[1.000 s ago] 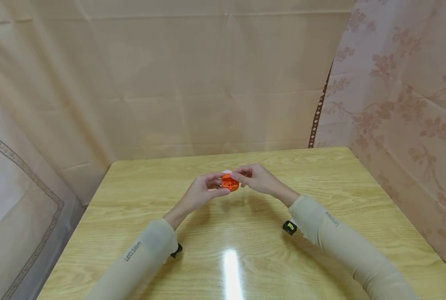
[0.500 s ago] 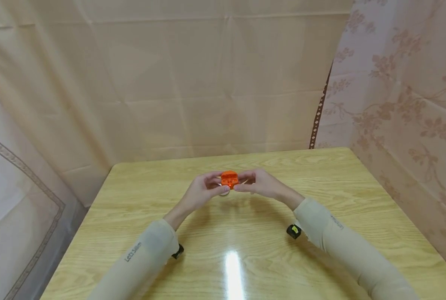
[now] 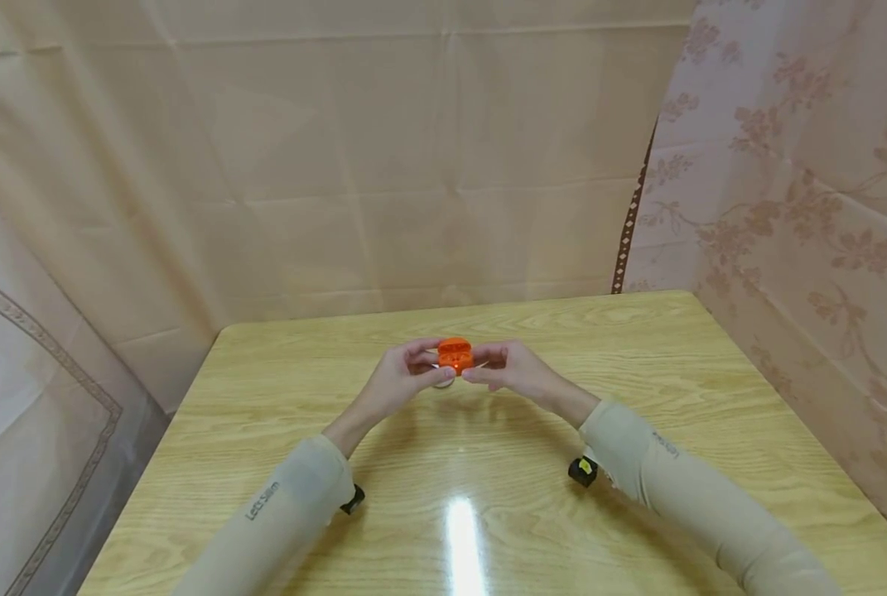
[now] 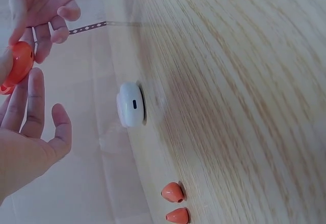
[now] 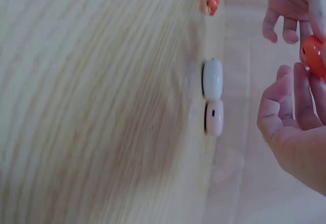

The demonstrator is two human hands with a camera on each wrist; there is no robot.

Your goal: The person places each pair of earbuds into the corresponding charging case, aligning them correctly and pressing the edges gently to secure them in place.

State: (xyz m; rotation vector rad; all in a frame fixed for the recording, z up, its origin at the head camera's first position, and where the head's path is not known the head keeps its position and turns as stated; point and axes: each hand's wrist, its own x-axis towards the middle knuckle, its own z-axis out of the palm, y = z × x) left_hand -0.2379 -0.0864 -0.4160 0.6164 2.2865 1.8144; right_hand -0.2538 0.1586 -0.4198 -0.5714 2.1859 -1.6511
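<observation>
Orange earbud case [image 3: 455,354] is held above the tabletop [image 3: 637,381], mid-scene toward the far edge, pinched between both hands. Left hand [image 3: 402,382] grips its left end; right hand [image 3: 513,372] grips its right end, each grip narrow on the case. Both hands equally near. Long axis runs left-right; open face points toward the near side. A white case [image 4: 130,104] rests on the tabletop beneath.

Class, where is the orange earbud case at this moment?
In the head view, the orange earbud case is held above the wooden table, near its middle, pinched between the left hand and right hand.
</observation>
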